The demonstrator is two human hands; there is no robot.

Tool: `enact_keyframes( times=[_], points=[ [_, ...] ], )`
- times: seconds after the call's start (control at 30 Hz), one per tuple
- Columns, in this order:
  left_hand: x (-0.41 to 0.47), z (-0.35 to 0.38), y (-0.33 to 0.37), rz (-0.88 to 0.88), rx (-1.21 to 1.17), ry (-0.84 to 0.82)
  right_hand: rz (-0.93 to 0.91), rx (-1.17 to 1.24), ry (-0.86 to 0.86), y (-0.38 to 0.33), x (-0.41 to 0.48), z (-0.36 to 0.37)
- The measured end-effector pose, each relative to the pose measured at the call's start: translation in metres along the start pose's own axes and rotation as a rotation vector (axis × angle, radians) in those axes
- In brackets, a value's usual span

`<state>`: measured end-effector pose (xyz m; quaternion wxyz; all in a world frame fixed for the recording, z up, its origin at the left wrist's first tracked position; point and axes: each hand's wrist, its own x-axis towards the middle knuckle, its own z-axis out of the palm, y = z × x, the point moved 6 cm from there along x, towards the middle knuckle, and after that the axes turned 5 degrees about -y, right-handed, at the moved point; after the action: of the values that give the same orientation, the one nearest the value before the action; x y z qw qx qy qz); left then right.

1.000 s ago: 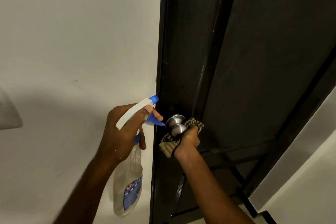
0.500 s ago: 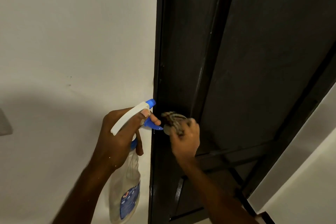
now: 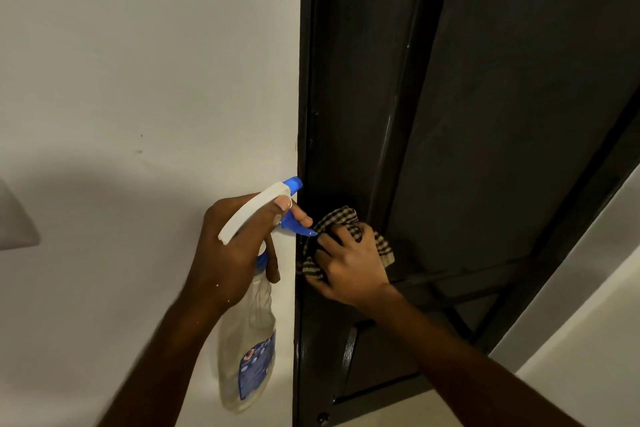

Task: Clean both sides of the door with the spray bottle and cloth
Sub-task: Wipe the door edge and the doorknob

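White wall [image 3: 138, 62] is filling the left of our view, with the dark door [image 3: 485, 114] standing to its right. Our right hand [image 3: 349, 263] is gripping the checked cloth [image 3: 341, 217], fingers curled round it, and pressing the bunch against the door close to its left edge; whatever lies beneath is hidden. Our left hand [image 3: 235, 246] is wrapping round the neck of the spray bottle [image 3: 247, 350], one finger lying on the blue trigger, nozzle pointing toward that same edge. We are judging this as the wiping step on this face. Next we are probably needing broader strokes across the panels, then the other face. A blue label [image 3: 256, 371] is showing on the bottle, its writing too blurred for us to read.
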<state>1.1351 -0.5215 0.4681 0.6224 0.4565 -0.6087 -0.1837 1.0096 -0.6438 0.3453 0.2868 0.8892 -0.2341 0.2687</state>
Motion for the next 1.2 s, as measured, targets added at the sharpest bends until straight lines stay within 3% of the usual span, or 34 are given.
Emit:
enact_keyframes(
  times=[0.07,0.1,0.17,0.27,0.33,0.37,0.4,0.53,0.57,0.63,0.7,0.77,0.8,0.9,0.97,1.0,1.07,1.13,1.2],
  points=[
    [0.000,-0.003,0.000,-0.008,-0.001,0.041,0.064,0.020,0.043,0.010,0.000,0.005],
    [0.000,-0.003,-0.002,-0.020,-0.004,0.042,0.182,0.088,0.066,0.016,0.000,0.007],
    [0.000,-0.001,-0.001,-0.038,-0.010,0.035,0.637,0.375,0.192,0.028,-0.004,0.008],
    [0.001,0.000,-0.003,-0.049,0.001,0.016,1.610,1.234,0.637,0.029,-0.030,0.020],
    [0.002,-0.001,-0.006,-0.060,0.002,0.025,1.861,1.544,0.745,0.017,-0.033,0.030],
    [0.002,-0.002,-0.008,-0.052,0.002,0.034,1.836,1.520,0.691,0.017,-0.031,0.026],
    [0.002,-0.003,-0.010,-0.058,-0.003,0.041,1.696,1.362,0.603,0.023,-0.029,0.019],
    [0.002,-0.003,-0.008,-0.046,0.011,0.049,0.453,0.419,0.144,0.008,-0.004,-0.004],
    [0.002,-0.002,-0.006,-0.042,0.008,0.051,0.251,0.283,0.097,0.005,-0.004,-0.001],
    [0.002,-0.003,-0.005,-0.041,-0.010,0.063,0.057,0.146,0.086,0.006,-0.007,0.005],
    [0.001,-0.002,-0.003,-0.034,-0.013,0.051,0.127,0.140,0.149,0.011,-0.010,0.010],
    [0.000,-0.001,0.000,-0.026,-0.007,0.043,0.460,0.282,0.209,0.018,-0.008,0.015],
    [0.000,0.001,0.002,-0.019,-0.009,0.033,0.712,0.442,0.286,0.020,-0.008,0.016],
    [-0.001,0.004,0.000,-0.005,0.029,0.030,1.586,1.310,0.741,0.023,-0.030,0.031],
    [-0.001,0.006,0.004,0.017,0.040,0.013,1.847,1.877,0.912,0.012,-0.042,0.049],
    [-0.001,0.006,0.004,0.014,0.042,0.006,1.894,1.961,0.985,0.010,-0.050,0.048],
    [0.000,0.004,0.001,-0.001,0.027,0.019,1.756,1.856,1.091,0.019,-0.066,0.035],
    [0.000,0.003,0.002,-0.017,0.026,0.027,1.436,1.569,1.067,0.028,-0.069,0.010],
    [0.000,0.001,0.003,-0.020,0.010,0.038,0.923,1.146,0.842,0.024,-0.046,-0.017]
  ],
)
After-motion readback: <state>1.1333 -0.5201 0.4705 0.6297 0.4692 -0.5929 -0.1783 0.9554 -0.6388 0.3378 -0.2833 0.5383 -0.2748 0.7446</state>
